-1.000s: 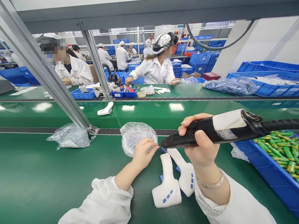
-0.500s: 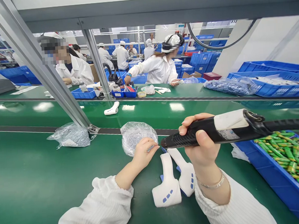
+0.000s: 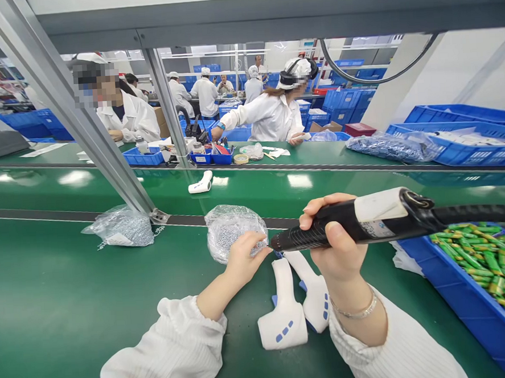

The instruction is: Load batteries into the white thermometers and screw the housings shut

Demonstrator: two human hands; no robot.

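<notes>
A ribbed black electric screwdriver is gripped by the curled right hand, while anything pinched by the half-closed left hand cannot be discerned.

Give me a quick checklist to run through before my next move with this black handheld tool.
1. Right grip wrapped around the black tool: ok.
2. Left grip near the tool's tip: ok, fingertips are right by it.
3. Small piece seated on the tip: cannot tell, too small to see.
4. White pistol-shaped piece held steady: not ok, neither grip holds it.
5. Clear bag of small pieces beside the left grip: ok.
</notes>
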